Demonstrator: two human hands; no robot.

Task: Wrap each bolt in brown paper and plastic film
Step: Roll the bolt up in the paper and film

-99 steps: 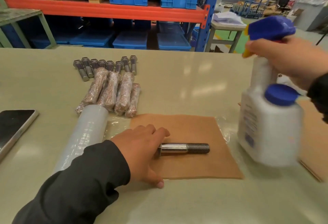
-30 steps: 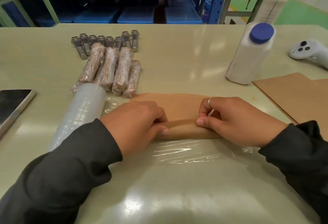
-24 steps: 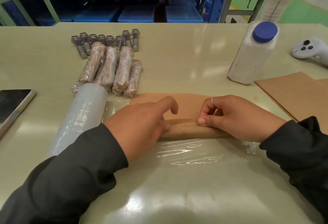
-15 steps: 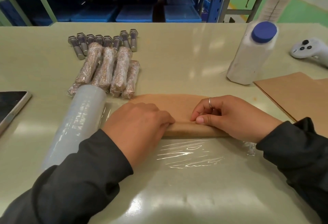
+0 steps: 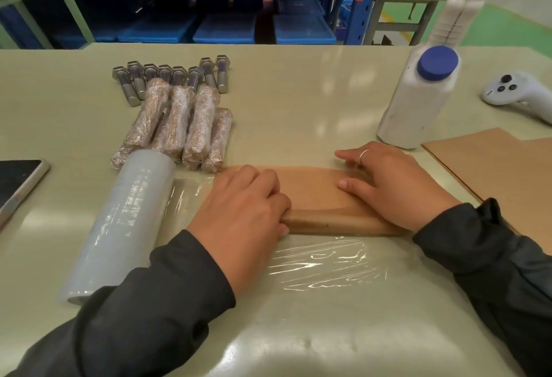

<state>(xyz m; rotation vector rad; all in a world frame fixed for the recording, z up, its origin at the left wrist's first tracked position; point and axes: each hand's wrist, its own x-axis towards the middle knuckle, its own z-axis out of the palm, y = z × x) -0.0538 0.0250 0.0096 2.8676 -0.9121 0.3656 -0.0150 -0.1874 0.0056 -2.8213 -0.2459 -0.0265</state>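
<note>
Brown paper (image 5: 310, 187): partly rolled; rolled section lies at its near edge, flat remainder beyond. The bolt is hidden, presumably inside the roll.
Left hand (image 5: 242, 206): fingers curled over the roll's left end, gripping it.
Right hand (image 5: 394, 185): fingers extended, pressing the roll's right end.
Plastic film (image 5: 328, 263): lies wrinkled under and nearer than the paper; film roll (image 5: 125, 221) left of the paper.
Risk, skew: uneven hand pressure could cone the roll.
Risk, slack: lifting the fingers may let the paper spring open.
Risk, creases: film wrinkles could bunch under the wrap.
</note>
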